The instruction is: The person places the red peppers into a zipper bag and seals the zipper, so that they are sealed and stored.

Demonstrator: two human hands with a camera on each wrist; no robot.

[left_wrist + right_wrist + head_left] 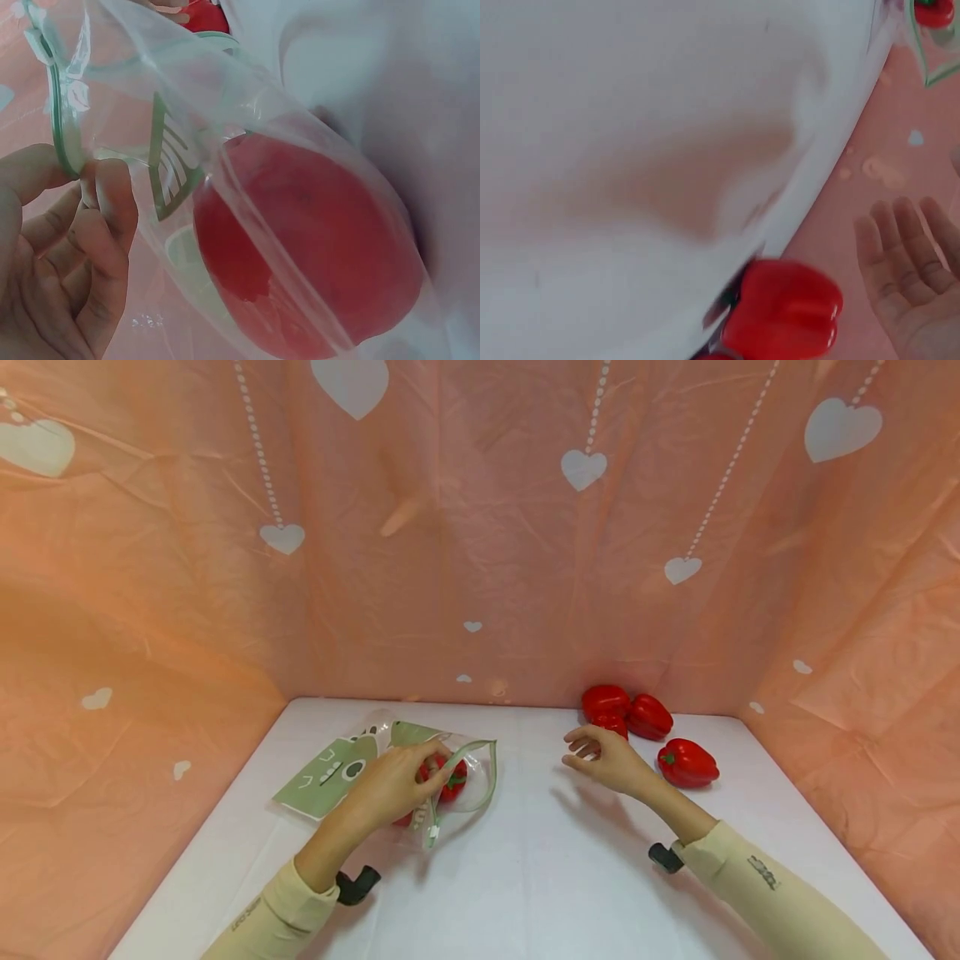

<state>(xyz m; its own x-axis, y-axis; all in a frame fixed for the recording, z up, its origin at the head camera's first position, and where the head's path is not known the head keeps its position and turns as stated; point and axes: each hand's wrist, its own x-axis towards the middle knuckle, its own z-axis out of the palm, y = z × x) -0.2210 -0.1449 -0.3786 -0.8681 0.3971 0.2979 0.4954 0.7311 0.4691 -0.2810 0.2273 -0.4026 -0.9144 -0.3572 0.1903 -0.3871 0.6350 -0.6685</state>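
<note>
My left hand [401, 778] pinches the green-edged rim of a clear zip bag [146, 56], whose mouth gapes toward the right in the head view. Inside the bag lies a red bell pepper [315, 240]; the head view shows its green stem near the opening. My right hand [606, 760] hovers over the table with fingers loosely bent and nothing in them. Just beyond it sit several red bell peppers: one in front [784, 307], one at its right side [649, 717], and a separate one [687, 763] nearer the right sleeve.
A flat bag with a green cartoon face [330, 777] lies under and left of my left hand. The white table [525, 877] meets a pink-orange curtain [480, 568] with white hearts at its back and sides. Dark wrist cameras [358, 885] hang at both cuffs.
</note>
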